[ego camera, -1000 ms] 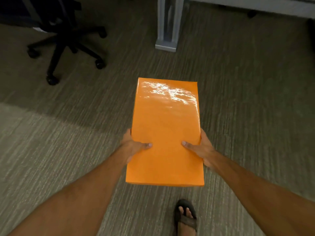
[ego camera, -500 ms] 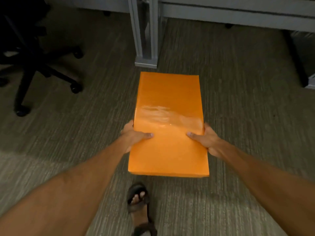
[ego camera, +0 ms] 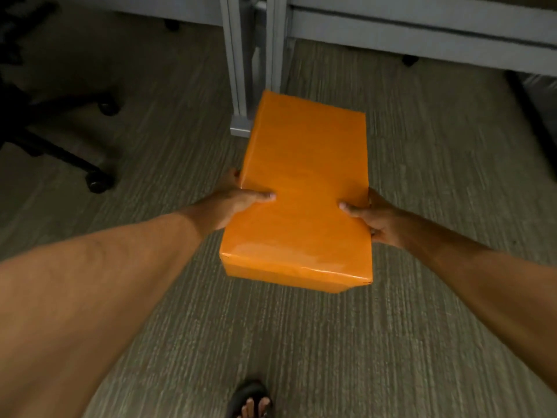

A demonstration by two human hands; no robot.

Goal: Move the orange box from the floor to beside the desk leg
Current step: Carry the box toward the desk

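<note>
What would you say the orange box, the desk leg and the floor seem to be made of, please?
The orange box looks like cardboard wrapped in glossy paper or film: sheen, and folded seams at its near end. The desk leg appears to be grey painted metal, matte, with straight profiled edges. The floor looks like low-pile carpet with a fine striped weave.

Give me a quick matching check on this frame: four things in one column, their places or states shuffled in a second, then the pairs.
Things:
1. orange box
2. desk leg
3. office chair
4. sandalled foot

Places or states:
A. bottom edge, on carpet
B. held by the left hand and right hand
C. left, dark, on castors
D. grey upright behind the box's far left corner

Pairs: 1-B, 2-D, 3-C, 4-A
</note>
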